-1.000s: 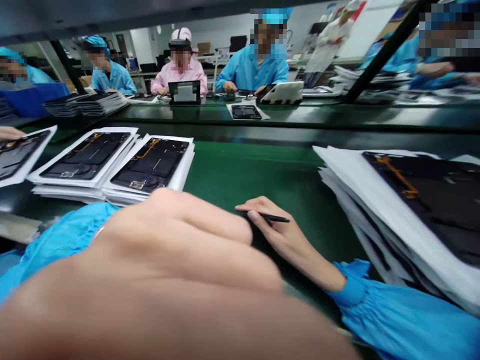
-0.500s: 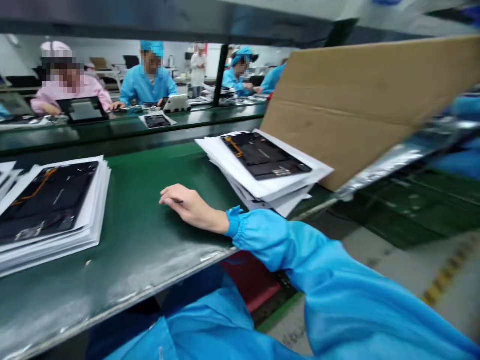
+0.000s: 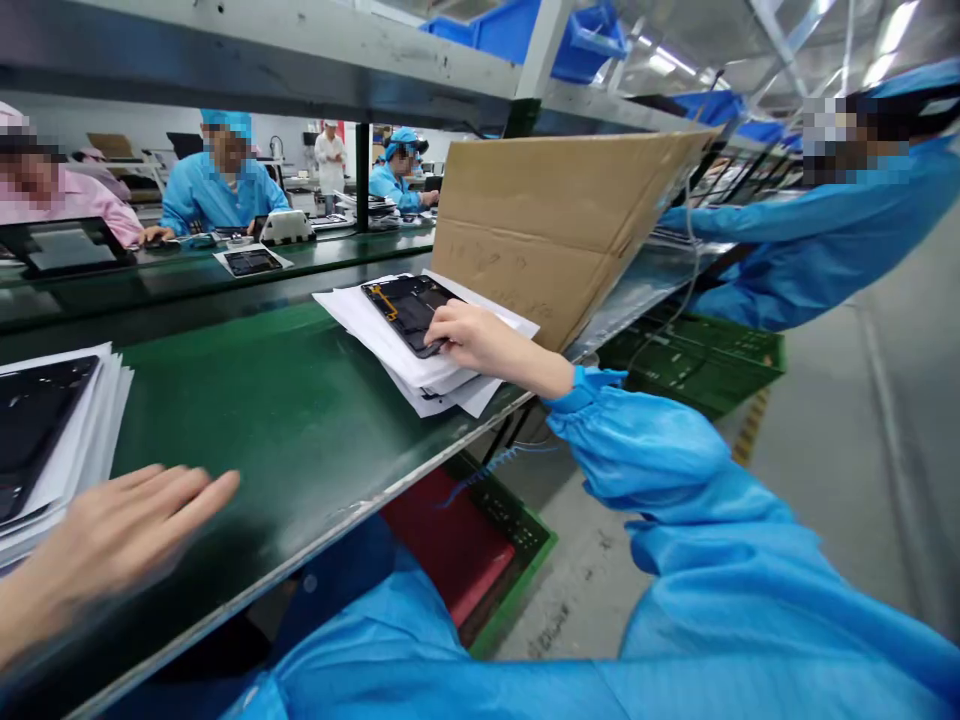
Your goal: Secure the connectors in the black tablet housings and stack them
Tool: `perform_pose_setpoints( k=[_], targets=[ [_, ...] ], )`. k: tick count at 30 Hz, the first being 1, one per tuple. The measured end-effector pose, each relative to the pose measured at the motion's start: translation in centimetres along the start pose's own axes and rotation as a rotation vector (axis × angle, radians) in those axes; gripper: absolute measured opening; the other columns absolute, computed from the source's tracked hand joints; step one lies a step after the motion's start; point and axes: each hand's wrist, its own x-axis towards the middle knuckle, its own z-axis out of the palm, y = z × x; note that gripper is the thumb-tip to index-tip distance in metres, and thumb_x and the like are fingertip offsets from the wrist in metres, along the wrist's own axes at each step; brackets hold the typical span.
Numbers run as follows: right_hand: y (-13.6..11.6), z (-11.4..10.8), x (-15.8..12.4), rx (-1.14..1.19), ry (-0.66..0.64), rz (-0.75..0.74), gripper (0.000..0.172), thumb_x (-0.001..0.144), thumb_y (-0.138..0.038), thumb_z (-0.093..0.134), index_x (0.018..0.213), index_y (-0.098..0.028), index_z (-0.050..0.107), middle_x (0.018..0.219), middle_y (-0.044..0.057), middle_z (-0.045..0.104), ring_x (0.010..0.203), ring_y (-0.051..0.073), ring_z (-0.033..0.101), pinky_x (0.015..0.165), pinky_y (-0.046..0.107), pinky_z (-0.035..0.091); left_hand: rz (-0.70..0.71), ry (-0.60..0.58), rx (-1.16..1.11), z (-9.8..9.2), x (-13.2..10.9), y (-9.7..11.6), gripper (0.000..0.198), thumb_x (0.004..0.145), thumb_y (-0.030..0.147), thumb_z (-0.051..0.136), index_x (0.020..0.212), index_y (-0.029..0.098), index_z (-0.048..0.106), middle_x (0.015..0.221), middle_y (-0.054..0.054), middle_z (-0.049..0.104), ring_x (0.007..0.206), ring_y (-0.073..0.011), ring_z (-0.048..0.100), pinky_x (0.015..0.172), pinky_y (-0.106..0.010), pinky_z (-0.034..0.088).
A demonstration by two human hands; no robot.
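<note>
My right hand (image 3: 471, 338) rests over a stack of white paper sheets (image 3: 405, 372), its fingers curled together at the near edge of an opened black tablet part (image 3: 409, 300) with an orange flex cable. What the fingertips pinch, if anything, is hidden. My left hand (image 3: 124, 535), slightly blurred, hovers at the lower left with its fingers stretched out and nothing in them. Beside it, another black tablet part (image 3: 37, 420) lies on a thicker stack of white sheets (image 3: 101, 430), partly out of view.
A large cardboard sheet (image 3: 555, 230) leans behind the right stack on the green bench (image 3: 247, 400). Below the bench edge sits a green crate (image 3: 514, 600) with a red item. Another green crate (image 3: 697, 360) stands right, near a co-worker in blue (image 3: 847, 230). A shelf beam (image 3: 300, 70) runs overhead.
My view has swung to the right. My right hand has moved from over the bare bench to the tablet part on the right stack. My left hand has come into view.
</note>
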Motion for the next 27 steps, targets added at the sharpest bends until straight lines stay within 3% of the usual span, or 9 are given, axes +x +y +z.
perform_pose_setpoints(
  k=[2,6,9,12,17,22,27],
  targets=[
    [0.7,-0.2,-0.3,-0.001,-0.037,-0.051,0.023,0.081,-0.002,0.053,0.084,-0.017,0.071,0.083,0.006,0.066,0.081,0.020,0.055,0.072,0.031,0.044,-0.120,-0.051,-0.124,2.8,2.6,-0.6,0.031,0.097,0.019,0.048,0.117,0.032,0.067,0.085,0.001,0.073,0.066,-0.0140,0.065,0.061,-0.025,0.050],
    [0.0,-0.3,-0.8,-0.042,-0.065,-0.122,0.023,0.082,-0.003,0.052,0.089,-0.017,0.069,0.083,0.006,0.065,0.081,0.020,0.052,0.071,0.030,0.041,-0.806,-0.161,-0.904,7.6,10.0,-0.3,0.020,0.096,0.035,0.059,0.107,0.020,0.068,0.078,-0.001,0.068,0.062,-0.0120,0.060,0.057,-0.020,0.047],
    [-0.5,-0.1,-1.2,-0.093,-0.027,-0.158,0.027,0.081,0.002,0.046,0.087,-0.016,0.065,0.083,0.008,0.062,0.080,0.021,0.048,0.071,0.031,0.038,-0.982,-0.144,-1.143,9.9,14.8,-0.3,0.037,0.098,0.049,0.054,0.114,0.016,0.061,0.089,-0.007,0.071,0.067,-0.0146,0.066,0.056,-0.022,0.053],
    [-1.1,0.2,-1.9,-0.129,0.045,-0.201,0.033,0.082,0.005,0.039,0.091,-0.015,0.063,0.084,0.009,0.061,0.080,0.021,0.046,0.071,0.032,0.038,-1.072,-0.094,-1.280,11.7,17.6,-1.0,0.040,0.102,0.051,0.048,0.112,0.013,0.058,0.094,-0.011,0.072,0.070,-0.0144,0.069,0.062,-0.024,0.058],
    [-2.1,0.6,-2.6,-0.138,0.137,-0.242,0.035,0.082,0.006,0.038,0.099,-0.014,0.062,0.088,0.009,0.061,0.081,0.021,0.046,0.070,0.032,0.038,-1.171,0.045,-1.346,13.7,19.5,-2.3,0.019,0.101,0.029,0.057,0.091,0.012,0.059,0.079,-0.003,0.067,0.070,-0.0122,0.068,0.066,-0.023,0.058],
    [-2.2,1.2,-2.1,-0.137,0.167,-0.243,0.035,0.080,0.006,0.040,0.097,-0.016,0.061,0.089,0.008,0.061,0.080,0.021,0.047,0.069,0.032,0.038,-1.200,0.105,-1.373,14.0,20.4,-2.5,0.018,0.099,0.029,0.063,0.096,0.011,0.064,0.085,-0.001,0.066,0.073,-0.0115,0.066,0.068,-0.027,0.059],
    [-2.9,1.2,-2.0,-0.158,0.189,-0.207,0.036,0.075,0.006,0.042,0.095,-0.016,0.062,0.088,0.008,0.061,0.080,0.022,0.047,0.069,0.033,0.038,-1.176,0.170,-1.426,13.8,21.0,-2.0,0.013,0.099,0.020,0.054,0.100,0.010,0.063,0.082,-0.004,0.069,0.067,-0.0121,0.068,0.069,-0.025,0.060]
  ],
)
